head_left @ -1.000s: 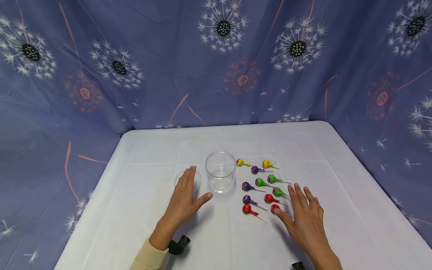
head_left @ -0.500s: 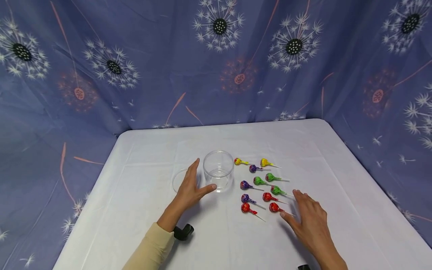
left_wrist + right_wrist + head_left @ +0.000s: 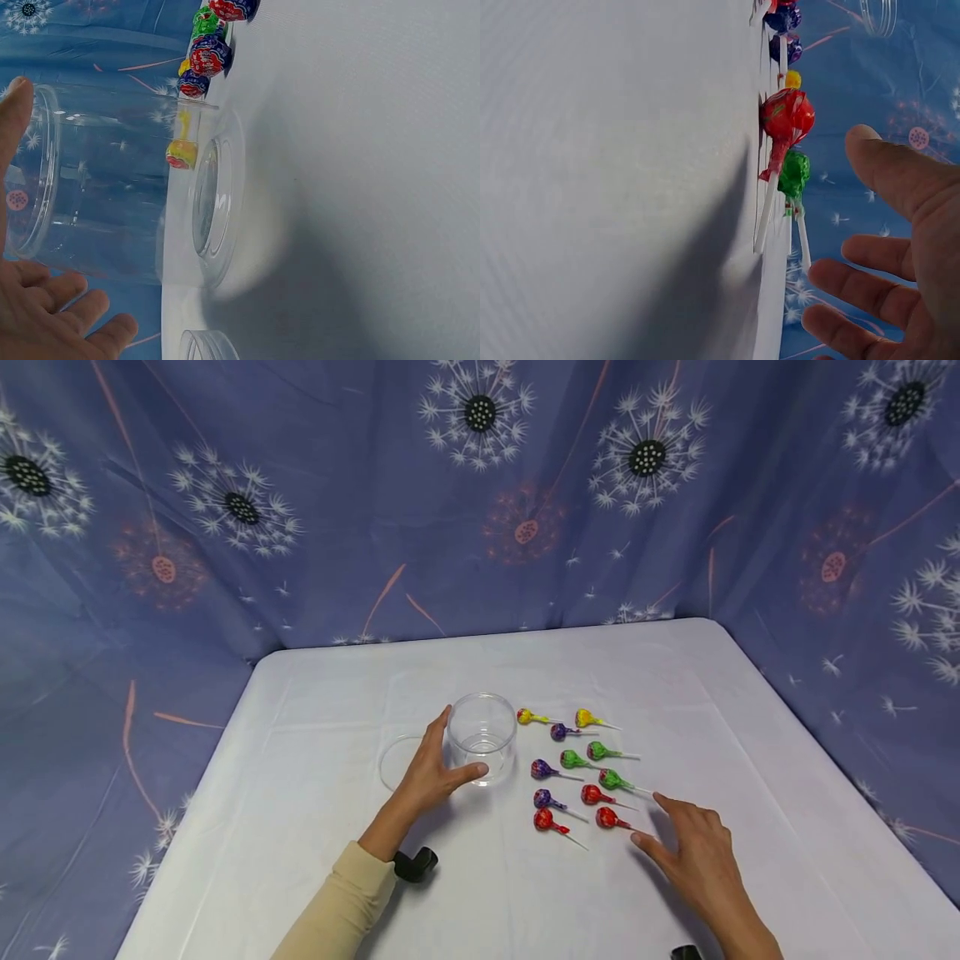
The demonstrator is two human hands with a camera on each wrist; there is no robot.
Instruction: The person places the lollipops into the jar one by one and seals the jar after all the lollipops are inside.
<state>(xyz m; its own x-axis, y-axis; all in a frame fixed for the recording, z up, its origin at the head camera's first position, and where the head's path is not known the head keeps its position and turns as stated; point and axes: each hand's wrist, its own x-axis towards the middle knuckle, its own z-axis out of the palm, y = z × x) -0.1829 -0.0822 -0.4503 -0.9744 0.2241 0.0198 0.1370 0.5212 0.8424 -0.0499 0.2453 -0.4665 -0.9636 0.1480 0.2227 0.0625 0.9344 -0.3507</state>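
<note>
A clear plastic jar [image 3: 482, 739] stands upright with its mouth up, near the table's middle. My left hand [image 3: 429, 777] is spread at its left side, thumb in front of the wall and fingers beside it. In the left wrist view the jar's wall [image 3: 112, 180] lies between thumb and fingers, which are not curled round it. My right hand [image 3: 699, 856] hovers with fingers parted and nothing in them. Nearest to it are a red lollipop [image 3: 607, 817] and a green lollipop [image 3: 611, 779], whose sticks point toward its fingertips.
A clear round lid [image 3: 384, 768] lies left of the jar, partly behind my left hand. Several more lollipops, such as a purple lollipop [image 3: 542, 768] and a yellow lollipop [image 3: 585, 717], lie right of the jar. A patterned blue curtain [image 3: 337, 527] hangs behind the white table [image 3: 480, 893].
My left hand has moved right and up to the jar's side, its thumb now in front of it. My right hand has drawn back slightly to the right, away from the lollipops.
</note>
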